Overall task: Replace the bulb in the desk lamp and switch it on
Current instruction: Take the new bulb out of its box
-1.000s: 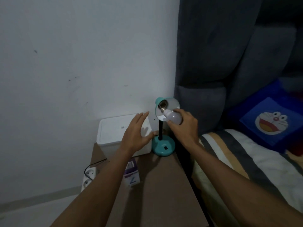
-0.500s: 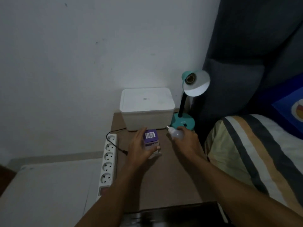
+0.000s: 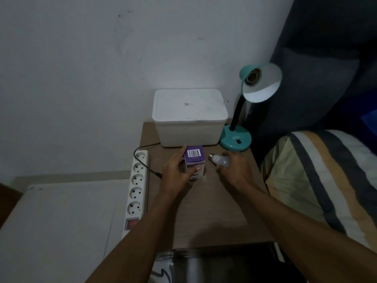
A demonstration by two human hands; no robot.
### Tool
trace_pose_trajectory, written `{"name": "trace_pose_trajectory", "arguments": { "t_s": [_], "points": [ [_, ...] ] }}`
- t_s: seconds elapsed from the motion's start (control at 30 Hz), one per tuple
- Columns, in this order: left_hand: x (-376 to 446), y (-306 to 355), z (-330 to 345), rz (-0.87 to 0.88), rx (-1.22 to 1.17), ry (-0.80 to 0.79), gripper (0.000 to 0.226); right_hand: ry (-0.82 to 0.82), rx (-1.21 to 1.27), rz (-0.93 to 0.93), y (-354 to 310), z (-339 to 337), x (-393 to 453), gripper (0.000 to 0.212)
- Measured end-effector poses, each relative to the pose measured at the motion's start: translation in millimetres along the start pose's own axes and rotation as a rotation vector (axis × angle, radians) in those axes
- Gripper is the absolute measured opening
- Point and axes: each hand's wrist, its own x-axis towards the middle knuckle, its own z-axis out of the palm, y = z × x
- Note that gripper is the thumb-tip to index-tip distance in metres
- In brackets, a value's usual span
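Observation:
A teal desk lamp [image 3: 236, 139] stands at the back right of the brown bedside table [image 3: 214, 217]. Its shade [image 3: 263, 86] faces me and the socket [image 3: 251, 77] inside is bare. My right hand [image 3: 234, 170] holds a white bulb [image 3: 219, 160] low over the table, its metal base pointing left. My left hand [image 3: 177, 172] grips a small purple bulb box [image 3: 194, 160] with a barcode on top, just left of the bulb.
A white lidded box [image 3: 189, 117] sits behind my hands against the wall. A white power strip [image 3: 136, 186] with a black cable lies along the table's left edge. A striped bed [image 3: 318, 180] borders the right side.
My right hand took the bulb out of the lamp socket and brought it down to the table. My left hand dropped from beside the lamp and closed on the purple box.

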Motion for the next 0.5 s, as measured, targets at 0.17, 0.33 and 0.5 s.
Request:
{"name": "trace_pose_trajectory", "arguments": {
  "t_s": [0.17, 0.33, 0.5],
  "points": [
    [0, 0, -3, 0.018, -0.037, -0.031, 0.089, -0.006, 0.012, -0.361, -32, -15, 9, 0.033],
    [0, 0, -6, 0.038, -0.066, -0.076, 0.085, -0.262, -0.244, -0.638, -60, -16, 19, 0.031],
    [0, -3, -4, 0.047, -0.071, -0.058, 0.084, -0.310, -0.313, -0.720, -63, -15, 20, 0.034]
  ]
}}
